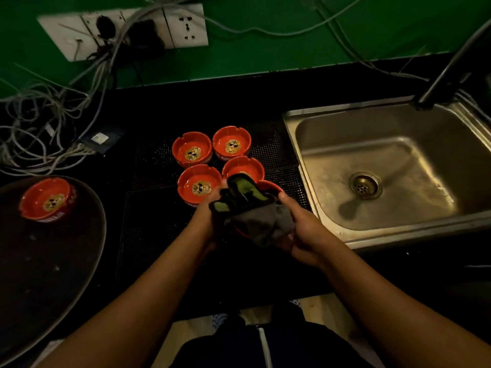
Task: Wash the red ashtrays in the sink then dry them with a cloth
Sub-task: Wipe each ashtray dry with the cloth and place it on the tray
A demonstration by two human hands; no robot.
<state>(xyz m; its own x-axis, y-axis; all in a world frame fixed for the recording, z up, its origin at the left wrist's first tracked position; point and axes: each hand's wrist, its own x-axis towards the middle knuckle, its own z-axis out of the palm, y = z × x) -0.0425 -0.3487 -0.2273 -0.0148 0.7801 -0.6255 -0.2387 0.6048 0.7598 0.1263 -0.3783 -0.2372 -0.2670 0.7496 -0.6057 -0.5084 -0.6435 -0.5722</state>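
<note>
Both hands work over the black counter just left of the steel sink (313,120). A dark cloth (255,211) with green patches covers a red ashtray (269,185), of which only a rim edge shows. My left hand (206,211) grips the cloth from the left. My right hand (303,232) holds the wrapped ashtray from the right and below. Several more red ashtrays with a gold skull print stand on the black mat behind; one (191,149) is at the back left. Another ashtray (45,199) sits on the round dark tray (53,274) at left.
The sink basin holds nothing, with its drain (365,185) in the middle and a dark faucet (449,67) at the back right. A tangle of cables (47,115) and a wall socket plate (127,30) lie at the back left on the green wall.
</note>
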